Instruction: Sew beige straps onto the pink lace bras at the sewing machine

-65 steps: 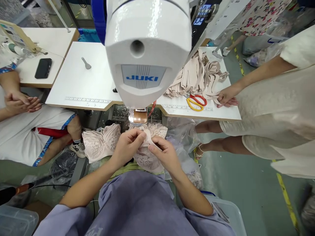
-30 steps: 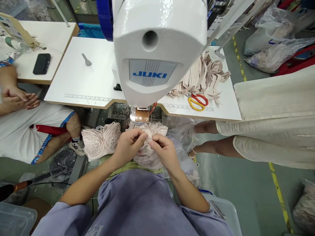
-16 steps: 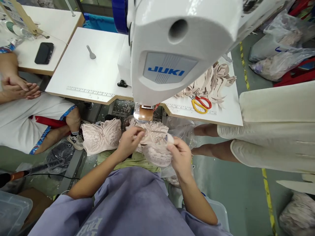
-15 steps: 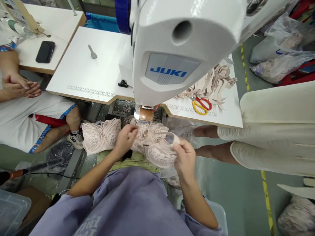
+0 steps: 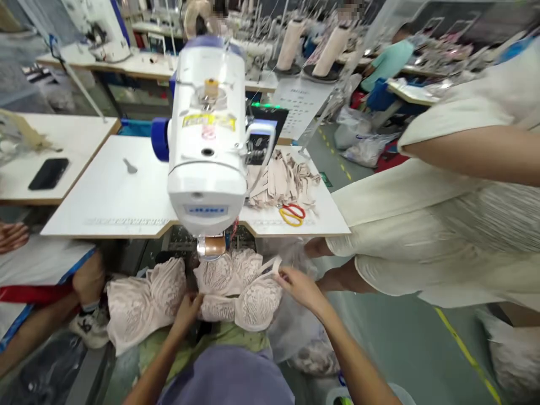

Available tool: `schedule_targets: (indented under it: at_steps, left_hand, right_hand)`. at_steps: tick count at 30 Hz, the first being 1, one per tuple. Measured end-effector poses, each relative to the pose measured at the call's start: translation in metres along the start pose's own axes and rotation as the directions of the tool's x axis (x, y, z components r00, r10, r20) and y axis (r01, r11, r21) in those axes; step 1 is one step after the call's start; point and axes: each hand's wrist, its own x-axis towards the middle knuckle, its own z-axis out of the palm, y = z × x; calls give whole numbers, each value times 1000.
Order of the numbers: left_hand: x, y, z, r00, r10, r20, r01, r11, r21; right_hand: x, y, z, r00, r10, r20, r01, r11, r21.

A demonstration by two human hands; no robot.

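Observation:
A beige lace bra (image 5: 258, 305) is stretched between my hands below the sewing machine (image 5: 206, 191). My right hand (image 5: 297, 284) pinches its strap by the right cup. At the bra's left end, my left hand (image 5: 189, 310) is closed on the edge; the fingertips are partly blurred. Just behind, more lace cups (image 5: 215, 275) lie under the machine's needle end. Left of my left hand rests a pile of matching bras (image 5: 141, 304).
Scissors (image 5: 292, 215) and beige fabric strips (image 5: 276, 180) lie on the white table (image 5: 113, 197), right of the machine. A small grey tool (image 5: 130, 166) is on the left side. One person in white clothes (image 5: 392, 225) stands close at right; another person's hand (image 5: 12, 236) shows at left.
The view has tilted up, showing more of the workshop. My left hand has moved from above the lace to the bra's left edge. My right hand still holds the strap.

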Motion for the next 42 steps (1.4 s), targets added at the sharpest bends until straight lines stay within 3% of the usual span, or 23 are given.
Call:
schedule_targets:
  at_steps: [2,3,6,10,13,16,20,22,25,29,36,42]
  left_hand:
    - [-4,-5,0,998,40,-53,-41,999,-7]
    - [-7,-6,-2,995,59,-84,-60,998,-6]
    - [-15,-3,-12,982,101,-159,-101,995,11]
    - [-25,12,-31,969,141,-202,-137,990,35]
    - [-34,22,-40,954,151,-260,-165,986,-32]
    - [-40,29,-44,935,150,-321,-208,966,-156]
    - [-44,39,-46,942,109,-317,-216,922,-323]
    - [-45,46,-48,958,104,-268,-208,893,-399]
    - [-51,57,-48,967,131,-217,-218,870,-443]
    - [-68,77,-47,965,161,-208,-244,843,-480]
    - [-88,115,-59,973,164,-162,-223,845,-485]
    - [-86,117,-64,978,141,-156,-201,842,-501]
  right_hand:
    - [38,-15,-18,984,-84,-155,75,995,-59]
    - [62,-28,-27,952,-136,-274,130,991,-38]
    - [151,-78,-55,769,-172,-615,296,949,106]
    - [262,-130,-77,655,-106,-748,383,900,208]
    - [301,-144,-77,595,-58,-802,404,884,236]
    - [309,-144,-70,541,-47,-840,421,879,222]
    - [305,-143,-71,530,-22,-848,441,861,253]
    - [304,-144,-77,547,2,-837,459,835,302]
    - [306,-146,-92,609,40,-792,483,773,410]
    - [307,-147,-107,658,70,-750,471,739,482]
    - [309,-147,-106,667,90,-740,478,710,517]
    - [311,-147,-105,671,84,-736,470,720,510]
